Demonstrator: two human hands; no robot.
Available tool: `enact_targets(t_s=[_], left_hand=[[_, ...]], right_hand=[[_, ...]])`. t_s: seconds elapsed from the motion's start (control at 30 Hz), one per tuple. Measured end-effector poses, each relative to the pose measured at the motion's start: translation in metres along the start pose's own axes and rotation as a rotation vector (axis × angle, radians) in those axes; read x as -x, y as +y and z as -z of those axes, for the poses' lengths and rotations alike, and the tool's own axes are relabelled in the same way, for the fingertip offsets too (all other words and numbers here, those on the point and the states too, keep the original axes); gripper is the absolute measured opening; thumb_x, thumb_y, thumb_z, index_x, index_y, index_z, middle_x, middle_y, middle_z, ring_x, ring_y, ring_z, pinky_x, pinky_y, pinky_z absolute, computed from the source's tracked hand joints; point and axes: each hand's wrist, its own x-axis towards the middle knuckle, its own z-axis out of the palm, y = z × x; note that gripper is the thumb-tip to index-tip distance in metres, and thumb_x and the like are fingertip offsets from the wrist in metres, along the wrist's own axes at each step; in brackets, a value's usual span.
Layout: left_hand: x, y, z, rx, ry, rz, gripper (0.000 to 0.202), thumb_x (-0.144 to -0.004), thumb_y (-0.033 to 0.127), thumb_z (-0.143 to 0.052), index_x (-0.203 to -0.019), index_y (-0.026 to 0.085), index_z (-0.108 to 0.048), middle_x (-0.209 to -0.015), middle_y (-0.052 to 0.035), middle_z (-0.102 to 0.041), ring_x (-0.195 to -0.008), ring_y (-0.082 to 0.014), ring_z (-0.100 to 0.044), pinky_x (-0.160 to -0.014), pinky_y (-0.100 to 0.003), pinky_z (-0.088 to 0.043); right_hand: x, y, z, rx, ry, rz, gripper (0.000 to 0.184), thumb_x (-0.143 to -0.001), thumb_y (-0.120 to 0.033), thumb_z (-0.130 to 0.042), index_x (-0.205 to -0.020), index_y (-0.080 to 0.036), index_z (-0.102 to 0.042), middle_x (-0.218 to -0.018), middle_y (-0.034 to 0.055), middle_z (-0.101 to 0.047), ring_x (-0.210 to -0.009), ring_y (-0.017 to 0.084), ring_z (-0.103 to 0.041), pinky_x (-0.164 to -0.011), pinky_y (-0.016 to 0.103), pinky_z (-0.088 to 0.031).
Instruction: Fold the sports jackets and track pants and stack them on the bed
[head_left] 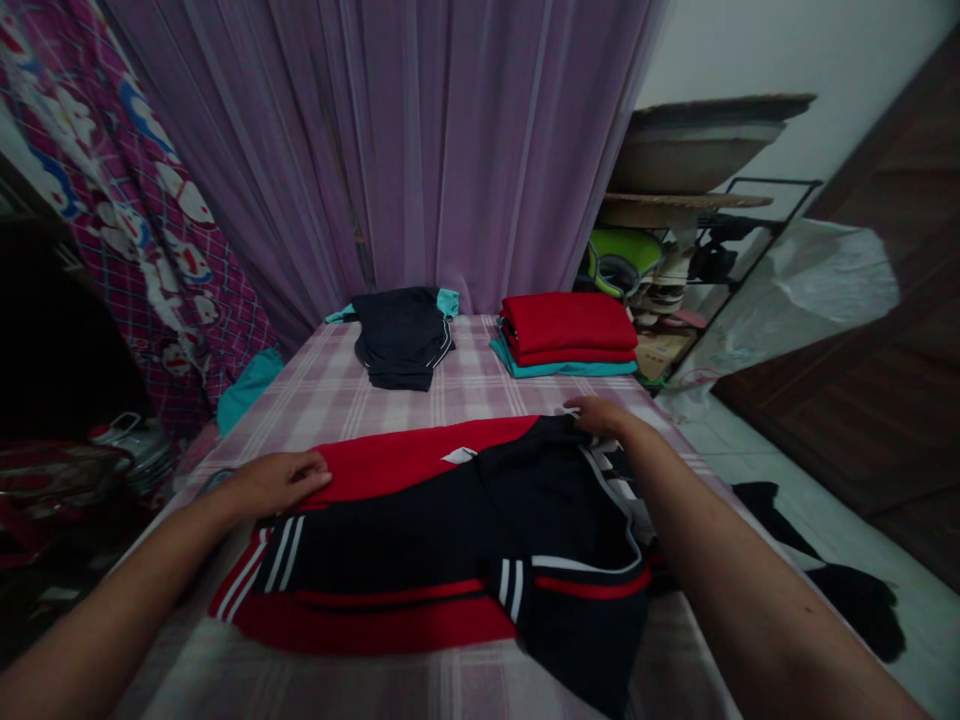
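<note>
A red and black garment lies flat before me on the table, its long axis running left to right, striped bands toward the left and collar opening at the right. My left hand is at its far left edge, fingers loosely curled; my right hand is at the far right corner, beside the collar. Most of the cloth spreads between them and nearer my body. I cannot tell whether either hand pinches it.
</note>
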Motion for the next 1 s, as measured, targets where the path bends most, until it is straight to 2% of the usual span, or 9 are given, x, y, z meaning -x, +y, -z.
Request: enact_targets(t_s=[0.13, 0.23, 0.37, 0.43, 0.5, 0.67, 0.83, 0.9, 1.0], left_hand=[[-0.021, -0.003, 0.005, -0.126, 0.154, 0.082, 0.046, -0.087, 0.051, -0.036, -0.11, 0.024, -0.066, -0.107, -0.0065, -0.071, -0.098, -0.025, -0.065, -0.085, -0.034, -0.047], [-0.037, -0.006, -0.002, -0.221, 0.217, 0.044, 0.049, -0.083, 0.049, -0.043, -0.116, 0.022, -0.067, -0.114, -0.0111, -0.067, -0.104, -0.0272, -0.063, -0.091, -0.036, -0.046], [-0.047, -0.007, -0.011, -0.159, 0.163, -0.003, 0.045, -0.081, 0.049, -0.046, -0.11, 0.021, -0.066, -0.116, -0.0115, -0.067, -0.104, -0.0275, -0.062, -0.091, -0.038, -0.046], [-0.049, -0.008, -0.013, -0.111, 0.134, 0.04, 0.039, -0.083, 0.045, -0.043, -0.104, 0.021, -0.064, -0.107, -0.0096, -0.069, -0.097, -0.0257, -0.064, -0.084, -0.036, -0.047], [-0.052, -0.007, -0.014, -0.095, 0.18, 0.103, 0.035, -0.086, 0.042, -0.038, -0.101, 0.02, -0.061, -0.101, -0.0091, -0.07, -0.092, -0.0253, -0.065, -0.079, -0.035, -0.048], [-0.06, -0.005, -0.022, -0.149, 0.348, 0.151, 0.039, -0.089, 0.037, -0.037, -0.115, 0.018, -0.059, -0.113, -0.0121, -0.069, -0.103, -0.0269, -0.064, -0.087, -0.037, -0.047], [-0.054, -0.001, -0.029, -0.239, 0.493, 0.155, 0.05, -0.09, 0.042, -0.039, -0.127, 0.014, -0.058, -0.126, -0.0167, -0.064, -0.115, -0.0322, -0.059, -0.096, -0.043, -0.044], [-0.045, 0.004, -0.031, -0.223, 0.544, 0.121, 0.049, -0.09, 0.044, -0.038, -0.123, 0.015, -0.061, -0.124, -0.0151, -0.065, -0.114, -0.0313, -0.06, -0.097, -0.044, -0.044], [-0.031, 0.018, -0.037, -0.149, 0.55, -0.008, 0.044, -0.091, 0.045, -0.04, -0.114, 0.019, -0.066, -0.12, -0.0115, -0.068, -0.113, -0.0282, -0.06, -0.099, -0.042, -0.044]], right_hand=[[-0.007, -0.006, 0.011, 0.138, -0.162, -0.027, 0.043, -0.059, -0.009, -0.071, -0.101, -0.019, -0.077, -0.083, 0.0095, -0.076, -0.071, 0.024, -0.07, -0.065, 0.033, -0.054], [-0.01, -0.007, 0.023, 0.231, -0.17, -0.04, 0.02, -0.06, -0.012, -0.074, -0.079, -0.013, -0.077, -0.068, 0.0104, -0.073, -0.069, 0.026, -0.07, -0.067, 0.034, -0.053], [-0.007, -0.004, 0.029, 0.281, 0.015, 0.018, 0.021, -0.076, -0.024, -0.066, -0.094, -0.016, -0.075, -0.092, 0.012, -0.076, -0.088, 0.025, -0.07, -0.075, 0.029, -0.05], [-0.003, -0.001, 0.022, 0.274, 0.118, 0.039, 0.029, -0.087, -0.029, -0.056, -0.108, -0.017, -0.071, -0.11, 0.0122, -0.073, -0.1, 0.023, -0.067, -0.08, 0.027, -0.048], [0.0, 0.001, 0.008, 0.27, 0.204, 0.029, 0.036, -0.094, -0.032, -0.048, -0.12, -0.015, -0.065, -0.121, 0.0147, -0.068, -0.109, 0.024, -0.064, -0.085, 0.029, -0.047], [0.005, 0.002, -0.019, 0.25, 0.376, -0.016, 0.041, -0.093, -0.036, -0.052, -0.129, -0.018, -0.059, -0.118, 0.0142, -0.07, -0.108, 0.026, -0.064, -0.086, 0.034, -0.047], [0.025, 0.003, -0.01, 0.13, 0.574, 0.046, 0.034, -0.093, -0.036, -0.048, -0.116, -0.021, -0.067, -0.112, 0.0101, -0.072, -0.102, 0.024, -0.066, -0.082, 0.031, -0.048], [0.041, 0.007, -0.009, 0.053, 0.52, 0.066, 0.032, -0.091, -0.039, -0.048, -0.107, -0.022, -0.071, -0.101, 0.0084, -0.074, -0.094, 0.024, -0.067, -0.077, 0.03, -0.049], [0.073, 0.014, -0.013, -0.191, 0.215, 0.227, 0.04, -0.087, -0.052, -0.051, -0.097, -0.02, -0.073, -0.086, 0.0061, -0.075, -0.083, 0.022, -0.068, -0.072, 0.03, -0.051]])
